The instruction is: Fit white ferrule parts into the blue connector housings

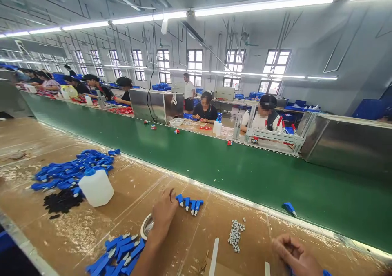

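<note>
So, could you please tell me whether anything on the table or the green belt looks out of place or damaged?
The brown tabletop looks scuffed, with pale worn patches beside the black pieces. A few white specks dot the green belt, perhaps stray debris. No bottle looks tipped over.

Bright overhead tubes, glare patches

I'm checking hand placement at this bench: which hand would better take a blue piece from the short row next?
Left, I'd judge. The left hand is close beside the row of blue pieces, while the right hand is beyond the small grey pieces.
</note>
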{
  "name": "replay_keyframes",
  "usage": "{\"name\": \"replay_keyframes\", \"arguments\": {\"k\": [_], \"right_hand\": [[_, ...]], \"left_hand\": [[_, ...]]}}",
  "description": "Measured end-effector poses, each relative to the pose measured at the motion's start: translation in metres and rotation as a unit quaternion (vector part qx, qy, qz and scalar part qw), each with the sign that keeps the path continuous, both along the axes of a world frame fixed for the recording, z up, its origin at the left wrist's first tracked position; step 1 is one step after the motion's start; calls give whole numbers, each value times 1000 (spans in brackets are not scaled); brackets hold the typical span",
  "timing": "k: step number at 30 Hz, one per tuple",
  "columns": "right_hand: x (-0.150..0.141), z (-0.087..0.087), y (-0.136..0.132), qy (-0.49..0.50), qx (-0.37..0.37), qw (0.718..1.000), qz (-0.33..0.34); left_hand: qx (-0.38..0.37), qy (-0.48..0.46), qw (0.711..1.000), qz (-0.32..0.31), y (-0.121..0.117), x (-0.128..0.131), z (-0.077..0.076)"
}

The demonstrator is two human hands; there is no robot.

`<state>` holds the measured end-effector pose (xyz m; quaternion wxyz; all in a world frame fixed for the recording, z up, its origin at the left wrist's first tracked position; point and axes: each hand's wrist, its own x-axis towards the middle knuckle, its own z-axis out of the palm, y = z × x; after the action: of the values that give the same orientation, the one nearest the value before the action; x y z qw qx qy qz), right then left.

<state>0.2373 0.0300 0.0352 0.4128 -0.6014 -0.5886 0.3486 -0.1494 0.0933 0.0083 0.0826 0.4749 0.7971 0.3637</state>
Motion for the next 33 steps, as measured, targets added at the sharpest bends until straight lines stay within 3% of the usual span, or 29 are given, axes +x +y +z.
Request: {"name": "replay_keyframes", "arguments": {"k": [1, 2, 3, 7, 9, 12, 16, 20, 22, 25, 30, 33], "right_hand": [[12, 11, 14, -115, 16, 992, -44], [22, 21, 29, -244, -5, 965, -101], [32, 31, 44, -292, -19, 946, -140], [48, 46, 91, -400, -88, 886, -216], [47, 41, 103, -425, -119, 870, -220], [40, 33, 112, -423, -138, 873, -199], [31, 37, 123, -335, -136, 922, -141], [9, 39, 117, -140, -125, 982, -30], [-11, 32, 94, -11, -127, 991, 38], [-46, 12, 48, 165, -152, 969, 106], [-80, -16, 1, 349, -243, 890, 162], [-88, -23, -3, 396, -275, 860, 168]], "left_hand": [[22, 0, 1000, -12, -1, 6, -2], [58, 4, 997, -43, -3, 15, -5], [107, 12, 990, -89, -5, 26, -9], [338, 65, 896, -280, -17, 80, -29], [374, 73, 867, -321, -24, 100, -34], [357, 83, 853, -372, -32, 113, -35], [303, 43, 868, -391, -33, 116, -34], [207, -191, 873, -398, -29, 120, -35], [144, -340, 836, -405, -29, 122, -34], [83, -498, 743, -439, -32, 122, -29], [67, -636, 603, -477, -43, 128, -23], [42, -679, 561, -472, -50, 135, -26]]}}
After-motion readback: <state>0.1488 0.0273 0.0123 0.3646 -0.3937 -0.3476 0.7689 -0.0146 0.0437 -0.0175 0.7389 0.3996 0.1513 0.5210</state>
